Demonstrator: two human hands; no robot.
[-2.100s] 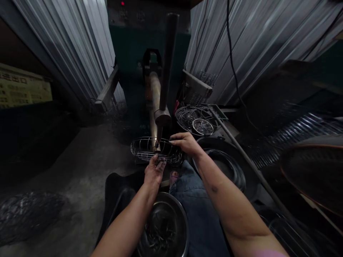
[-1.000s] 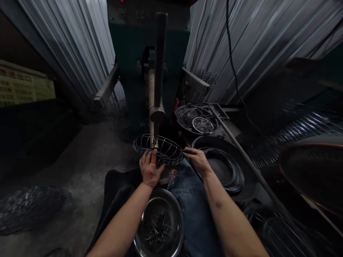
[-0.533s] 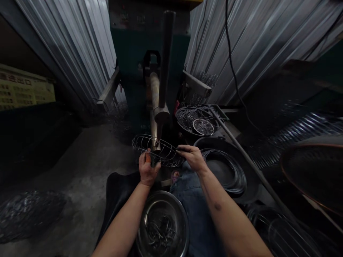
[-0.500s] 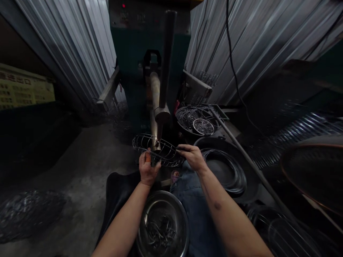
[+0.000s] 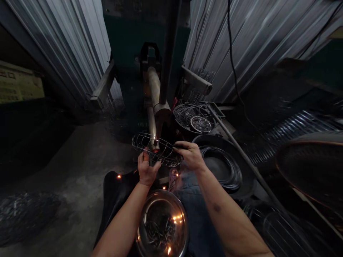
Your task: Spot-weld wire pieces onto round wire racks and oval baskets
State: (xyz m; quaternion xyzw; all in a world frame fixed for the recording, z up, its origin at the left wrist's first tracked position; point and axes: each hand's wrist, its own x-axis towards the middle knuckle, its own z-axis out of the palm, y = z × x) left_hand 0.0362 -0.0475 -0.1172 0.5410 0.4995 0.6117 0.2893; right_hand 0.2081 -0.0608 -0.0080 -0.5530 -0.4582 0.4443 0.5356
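An oval silver wire basket (image 5: 167,154) lies with its long axis running left to right beneath the welder's tan cylindrical electrode arm (image 5: 151,125). The left hand (image 5: 147,170), nearer the arm, curls closed around the near rim; the right hand (image 5: 189,155) pinches the right end.

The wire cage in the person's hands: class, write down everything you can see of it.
The wire cage is an elongated oval of shiny metal wires, with curved ribs crossing lengthwise wires. It is held slightly tilted by the left hand at its near edge and the right hand at its right end. A pale metal rod reaches into it, where a small orange glow shows.
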